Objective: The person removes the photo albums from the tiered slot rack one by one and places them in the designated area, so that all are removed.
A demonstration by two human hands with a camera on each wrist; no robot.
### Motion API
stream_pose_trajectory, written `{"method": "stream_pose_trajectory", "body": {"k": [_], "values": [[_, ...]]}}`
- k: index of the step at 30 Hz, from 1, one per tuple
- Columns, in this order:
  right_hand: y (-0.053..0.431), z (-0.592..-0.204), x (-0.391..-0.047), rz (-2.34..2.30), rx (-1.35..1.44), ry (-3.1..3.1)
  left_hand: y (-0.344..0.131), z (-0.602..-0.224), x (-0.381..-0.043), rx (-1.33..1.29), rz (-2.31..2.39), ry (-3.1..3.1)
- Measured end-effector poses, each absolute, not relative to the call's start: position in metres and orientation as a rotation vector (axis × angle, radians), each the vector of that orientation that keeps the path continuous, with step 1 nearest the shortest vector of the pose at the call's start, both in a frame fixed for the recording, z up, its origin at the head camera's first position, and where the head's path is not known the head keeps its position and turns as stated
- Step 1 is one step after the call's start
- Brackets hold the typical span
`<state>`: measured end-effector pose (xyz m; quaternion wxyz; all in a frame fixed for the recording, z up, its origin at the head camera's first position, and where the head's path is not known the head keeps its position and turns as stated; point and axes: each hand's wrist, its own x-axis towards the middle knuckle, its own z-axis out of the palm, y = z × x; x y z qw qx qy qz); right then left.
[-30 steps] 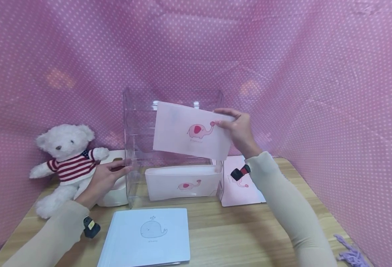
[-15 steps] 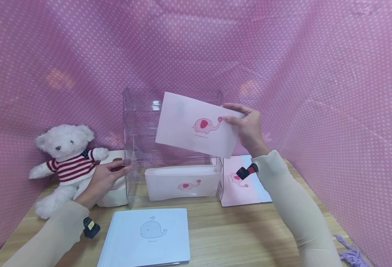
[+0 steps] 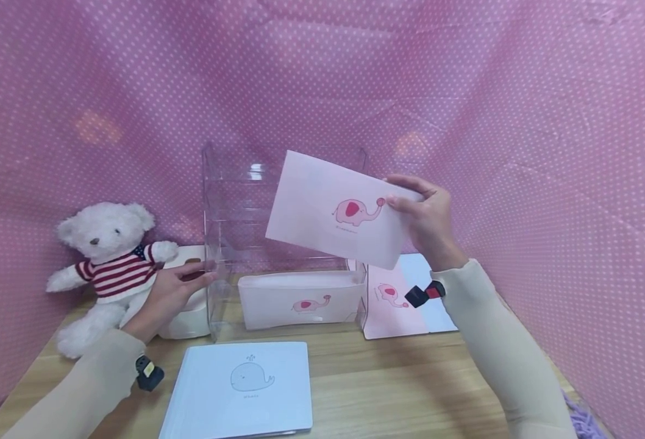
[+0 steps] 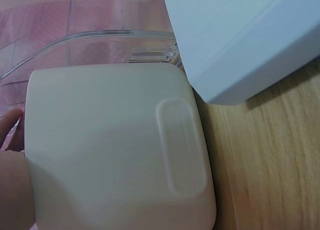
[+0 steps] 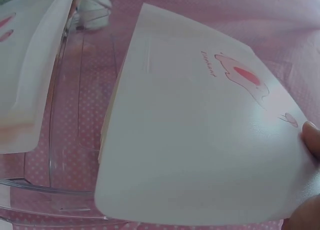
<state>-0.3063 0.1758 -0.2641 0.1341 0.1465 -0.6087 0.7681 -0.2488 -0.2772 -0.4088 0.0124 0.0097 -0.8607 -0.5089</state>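
My right hand (image 3: 429,213) holds a pink notebook (image 3: 317,213) by its right end, thumb on the elephant cover. It is raised and tilted in front of a clear plastic rack (image 3: 208,225); page edges show in the right wrist view. On the rack's left side panel, the thumb and fingers of my left hand (image 3: 171,292) pinch the edge, though the fingertips are partly hidden. A second pink elephant notebook (image 3: 267,311) stands low in the rack, its top spread. A thick light-blue whale notebook (image 3: 278,402) lies flat on the table in front.
Left of the rack stands a white container (image 4: 110,140), partly behind my left hand. A white teddy bear (image 3: 105,231) in a striped sweater sits beside it. Right of the rack lie a pink-and-blue elephant cover (image 3: 383,317) and, at the edge, a purple stringy item (image 3: 583,421).
My right hand has carried the pink notebook rightward, uncovering more of the rack and the blue part of the cover on the right. The left hand stays put.
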Motion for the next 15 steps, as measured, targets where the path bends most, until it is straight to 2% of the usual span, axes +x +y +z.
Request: {"method": "stream_pose_trajectory", "body": {"k": [15], "values": [[0.203, -0.289, -0.28, 2.254, 0.412, -1.842, -0.278, -0.411, -0.25, 0.034, -1.579, -2.694]]}}
